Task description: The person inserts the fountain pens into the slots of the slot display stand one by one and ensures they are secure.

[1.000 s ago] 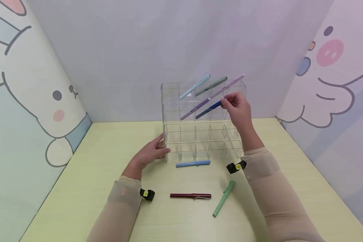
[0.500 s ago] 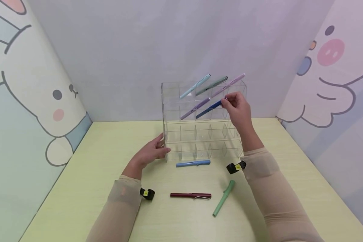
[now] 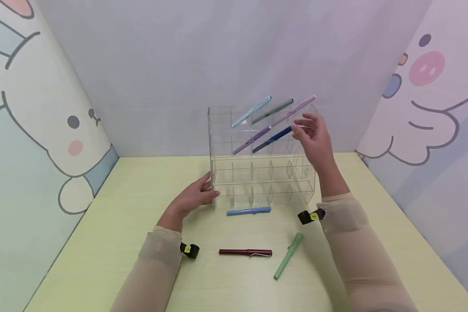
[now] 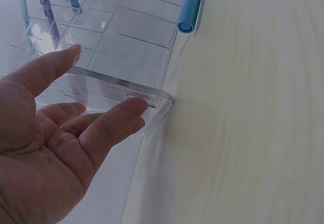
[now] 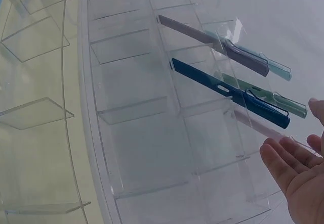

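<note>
A clear acrylic pen rack (image 3: pixel 262 173) stands on the table, with rows of compartments in tiers. My left hand (image 3: pixel 193 197) rests at its lower left side, fingers extended along the side panel (image 4: pixel 121 85) and thumb towards the front. At the rack's right, my right hand (image 3: pixel 313 141) holds nothing; its fingertips are just off the end of a dark blue pen (image 3: pixel 273 139). That pen leans in the second tier beside a purple pen (image 3: pixel 251 141). In the top tier lean a light blue pen (image 3: pixel 251 112), a grey-green pen (image 3: pixel 273 111) and a lilac pen (image 3: pixel 294 111).
On the table (image 3: pixel 140 195) before the rack lies a blue pen (image 3: pixel 248 211). Nearer the front are a dark red pen (image 3: pixel 245 252) and a green pen (image 3: pixel 288 256). A pale curtain wall (image 3: pixel 160 78) stands behind the rack, with cartoon-printed panels at both sides.
My right hand has let go of the dark blue pen and moved slightly right, its fingers parting. The pen stays leaning in the rack. My left hand has not moved.
</note>
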The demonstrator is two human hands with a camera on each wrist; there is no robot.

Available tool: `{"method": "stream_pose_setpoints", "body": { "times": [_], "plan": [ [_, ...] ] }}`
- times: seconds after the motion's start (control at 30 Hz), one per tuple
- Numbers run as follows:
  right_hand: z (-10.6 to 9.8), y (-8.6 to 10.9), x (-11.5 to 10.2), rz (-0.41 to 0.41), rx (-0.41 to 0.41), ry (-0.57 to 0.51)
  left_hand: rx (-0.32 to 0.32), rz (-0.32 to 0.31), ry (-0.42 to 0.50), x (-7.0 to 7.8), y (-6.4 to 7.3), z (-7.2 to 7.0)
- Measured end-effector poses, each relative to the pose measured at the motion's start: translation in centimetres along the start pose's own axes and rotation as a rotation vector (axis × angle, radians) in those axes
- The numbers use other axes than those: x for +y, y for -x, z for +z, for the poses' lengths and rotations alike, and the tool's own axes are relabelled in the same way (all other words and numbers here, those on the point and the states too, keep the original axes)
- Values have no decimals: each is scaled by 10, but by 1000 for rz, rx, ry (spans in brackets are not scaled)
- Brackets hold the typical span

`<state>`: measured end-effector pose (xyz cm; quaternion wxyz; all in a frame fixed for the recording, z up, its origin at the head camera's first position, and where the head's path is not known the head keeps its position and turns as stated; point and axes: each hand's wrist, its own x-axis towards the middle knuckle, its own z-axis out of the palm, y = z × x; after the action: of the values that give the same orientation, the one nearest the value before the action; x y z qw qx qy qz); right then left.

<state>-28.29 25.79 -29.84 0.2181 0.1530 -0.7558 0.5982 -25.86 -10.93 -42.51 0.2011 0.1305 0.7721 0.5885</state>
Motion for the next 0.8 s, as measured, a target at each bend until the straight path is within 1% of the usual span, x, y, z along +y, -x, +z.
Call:
{"method": "stream_pose_setpoints", "body": {
  "times": [0.1, 0.23, 0.4, 0.57, 0.7, 0.8],
  "plan": [
    [-8, 6, -3, -15, 17, -9, 4, -3, 6, 0, 0, 1],
    [-20, 19, -4, -12, 41, -21, 1, 3, 6, 0, 1, 1],
    [-30, 36, -5, -7, 43, -48, 7, 3, -1, 3, 4, 2],
    [-33, 52, -3, 4, 24, -52, 0, 5, -5, 6, 8, 1],
    [-32, 64, 0, 8, 9, -45, -8, 7, 0, 8, 10, 1],
    [-30, 70, 4, 14, 0, -60, -9, 7, 0, 8, 11, 1]
  ]
}}
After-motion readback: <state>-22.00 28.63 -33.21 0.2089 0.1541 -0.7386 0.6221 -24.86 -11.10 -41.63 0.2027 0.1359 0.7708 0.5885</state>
